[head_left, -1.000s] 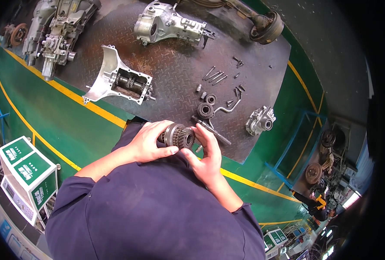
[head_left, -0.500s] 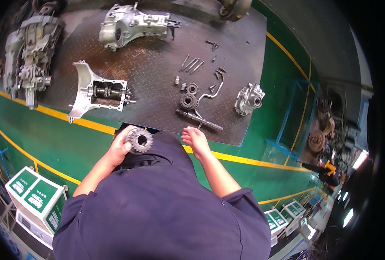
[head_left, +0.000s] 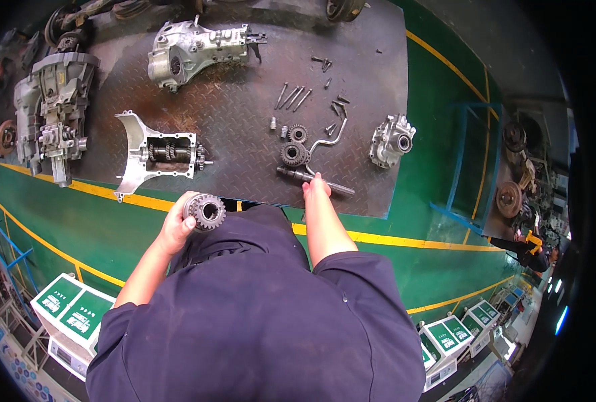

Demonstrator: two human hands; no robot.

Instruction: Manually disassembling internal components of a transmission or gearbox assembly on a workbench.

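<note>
My left hand (head_left: 175, 226) is closed around a steel gear (head_left: 207, 213) with an open bore, held in front of my body below the table's near edge. Over that edge my right hand (head_left: 317, 189) reaches to a long metal shaft (head_left: 338, 189); its fingers close over the shaft's middle, and the hand hides part of it. Just beyond lie a larger gear (head_left: 292, 154) and a smaller gear (head_left: 298, 133). A bent metal rod (head_left: 338, 134) curves away beside them.
On the steel table (head_left: 237, 147) sit an open housing half (head_left: 134, 151) with geared shafts inside, a large gearbox casing (head_left: 201, 53), a small housing (head_left: 391, 141) and several bolts (head_left: 302, 100). Gearbox assemblies (head_left: 62, 100) stand far left. A blue frame (head_left: 451, 161) is right of the table.
My right hand has moved forward from beside the table edge onto the shaft. My left hand still holds the gear, now slightly further left. The view has shifted a little.
</note>
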